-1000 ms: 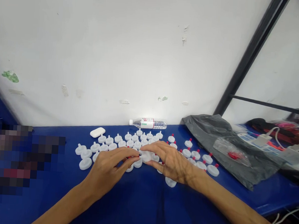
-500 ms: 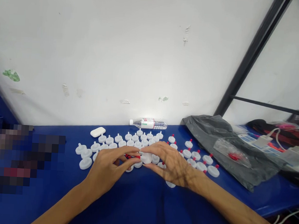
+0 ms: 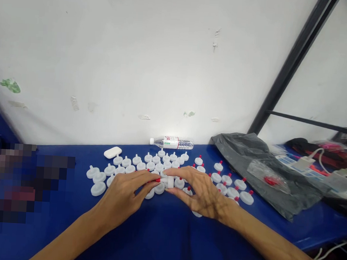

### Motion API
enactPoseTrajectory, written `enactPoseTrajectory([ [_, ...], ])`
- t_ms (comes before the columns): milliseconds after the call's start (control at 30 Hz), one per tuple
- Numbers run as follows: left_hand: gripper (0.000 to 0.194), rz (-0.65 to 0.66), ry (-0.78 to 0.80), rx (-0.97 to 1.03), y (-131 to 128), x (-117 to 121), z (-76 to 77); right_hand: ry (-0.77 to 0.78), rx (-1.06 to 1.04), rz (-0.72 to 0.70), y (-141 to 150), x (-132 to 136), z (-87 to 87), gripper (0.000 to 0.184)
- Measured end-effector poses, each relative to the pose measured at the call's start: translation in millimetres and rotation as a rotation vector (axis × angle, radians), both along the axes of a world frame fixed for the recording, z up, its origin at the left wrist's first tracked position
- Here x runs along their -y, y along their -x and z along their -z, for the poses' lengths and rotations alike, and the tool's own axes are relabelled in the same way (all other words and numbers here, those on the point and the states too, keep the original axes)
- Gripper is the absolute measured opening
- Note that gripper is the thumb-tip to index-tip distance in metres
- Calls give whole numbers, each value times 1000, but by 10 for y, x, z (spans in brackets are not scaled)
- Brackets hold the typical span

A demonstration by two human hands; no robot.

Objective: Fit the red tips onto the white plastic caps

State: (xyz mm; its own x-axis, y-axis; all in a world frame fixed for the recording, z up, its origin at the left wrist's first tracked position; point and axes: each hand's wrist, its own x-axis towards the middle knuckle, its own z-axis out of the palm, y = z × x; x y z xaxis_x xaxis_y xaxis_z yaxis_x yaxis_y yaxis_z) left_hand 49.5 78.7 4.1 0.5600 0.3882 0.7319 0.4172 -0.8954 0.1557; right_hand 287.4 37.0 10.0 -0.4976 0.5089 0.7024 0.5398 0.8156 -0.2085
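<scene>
My left hand (image 3: pixel 119 193) is closed in a pinch on a small red tip cap (image 3: pixel 158 180). Facing it, my right hand (image 3: pixel 202 192) grips a white nozzle cap (image 3: pixel 170 182) by its round base, between thumb and fingers. The nozzle points left at the red tip; whether the two touch I cannot tell. Around and behind both hands stand several white nozzle caps (image 3: pixel 98 189) with bare spouts. To the right are several white caps with red tips (image 3: pixel 246 197), partly hidden by my right hand.
A clear bottle (image 3: pixel 171 142) lies against the wall, and a white oval object (image 3: pixel 112 152) sits left of it. On the blue table (image 3: pixel 155 238), a grey plastic bag (image 3: pixel 248 154) bears a clear packet (image 3: pixel 269 179) of red pieces. Chargers on a power strip (image 3: pixel 342 179) are at far right.
The held nozzle cap has turned so its rim shows side-on. My left fingers have closed more tightly on the red tip cap, and the view has shifted slightly.
</scene>
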Motion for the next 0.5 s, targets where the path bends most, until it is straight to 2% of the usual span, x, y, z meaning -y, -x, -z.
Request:
enactPoseTrajectory([
  [100,17,-13,-115,-84,24,18,6,-15,5,-38,17,11,-13,41],
  [267,35,-73,-281,-156,31,91,24,-94,13,-61,37,-1,12,46],
  [400,34,-75,-324,-155,11,114,32,-227,27,-100,25,-35,49,50],
  [500,33,-71,-306,-163,10,106,51,-258,88,-92,14,-37,54,52],
])
